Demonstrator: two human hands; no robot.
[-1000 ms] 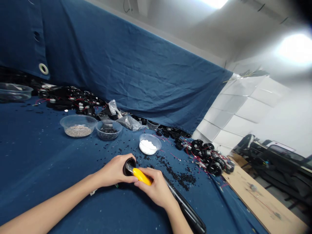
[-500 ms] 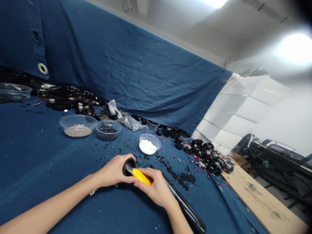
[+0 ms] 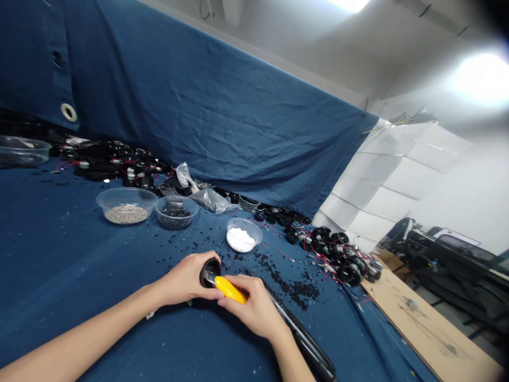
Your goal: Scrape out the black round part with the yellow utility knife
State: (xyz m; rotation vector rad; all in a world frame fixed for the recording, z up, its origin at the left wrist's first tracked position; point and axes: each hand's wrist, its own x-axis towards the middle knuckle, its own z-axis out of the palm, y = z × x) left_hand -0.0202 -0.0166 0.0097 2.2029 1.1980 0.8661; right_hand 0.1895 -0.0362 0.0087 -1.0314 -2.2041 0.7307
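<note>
Blue cloth covers the work surface, and a blue curtain hangs behind it; in the head view, the only one, three clear bowls stand beyond the hands: the bowl of brownish grains, the bowl of black pieces and the bowl of white granules; small black bits lie scattered to the right, and a black tube lies slanting beside the right forearm.

At the front, the left hand is curled round a black cup, its open mouth turned toward the right hand; that hand grips a yellow-handled tool between thumb and fingers, with the metal end reaching inside the cup; whether it touches the inner wall cannot be told.

To work well here, I would judge, hold the cup firm and let only the tool move, in short, light strokes; the left thumb lies close below the metal end, so it would be safer lower, clear of any slip; a tilt toward the light might show the inside better.
</note>
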